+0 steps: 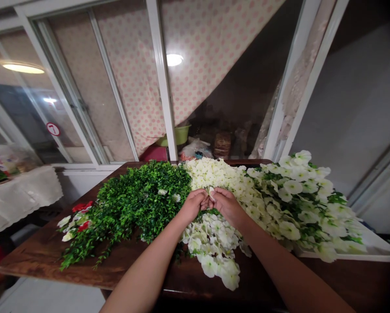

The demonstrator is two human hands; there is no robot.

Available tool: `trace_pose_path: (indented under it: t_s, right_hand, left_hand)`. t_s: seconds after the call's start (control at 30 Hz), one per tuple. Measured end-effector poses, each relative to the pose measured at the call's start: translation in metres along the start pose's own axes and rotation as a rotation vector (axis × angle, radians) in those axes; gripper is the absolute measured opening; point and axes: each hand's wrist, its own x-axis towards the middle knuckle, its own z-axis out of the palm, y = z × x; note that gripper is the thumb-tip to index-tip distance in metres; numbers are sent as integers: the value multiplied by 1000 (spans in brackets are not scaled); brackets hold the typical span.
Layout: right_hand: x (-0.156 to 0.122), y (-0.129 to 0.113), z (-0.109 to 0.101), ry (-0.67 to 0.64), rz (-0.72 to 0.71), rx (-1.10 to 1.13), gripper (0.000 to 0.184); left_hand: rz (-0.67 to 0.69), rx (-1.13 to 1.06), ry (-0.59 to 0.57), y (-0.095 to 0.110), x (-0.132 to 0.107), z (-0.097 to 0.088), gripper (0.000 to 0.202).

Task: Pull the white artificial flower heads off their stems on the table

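Note:
My left hand (195, 204) and my right hand (226, 205) meet above the middle of the table, fingers pinched close together. Between the right thumb and fingers a small white artificial petal or blossom (211, 192) sticks up. What the left fingertips pinch is too small to name. Just below the hands lies a bunch of white artificial flowers (214, 243). A heap of loose white blossoms (214, 171) spreads behind them. To the left is a large pile of green artificial foliage (142, 195), with a couple of white blossoms on it.
White flower stems (299, 187) with leaves lie on the right, partly over a white tray (374, 250). Red and white flowers (80, 219) rest at the left of the brown wooden table (41, 252). Behind stand sliding windows with a dotted curtain (195, 65).

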Motion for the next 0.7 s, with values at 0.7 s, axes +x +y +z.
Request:
trace_pose_path:
  t_s: [0.7]
  right_hand:
    - [0, -2, 1, 33, 14, -81, 25]
  left_hand:
    - [-42, -76, 26, -5, 1, 3, 26]
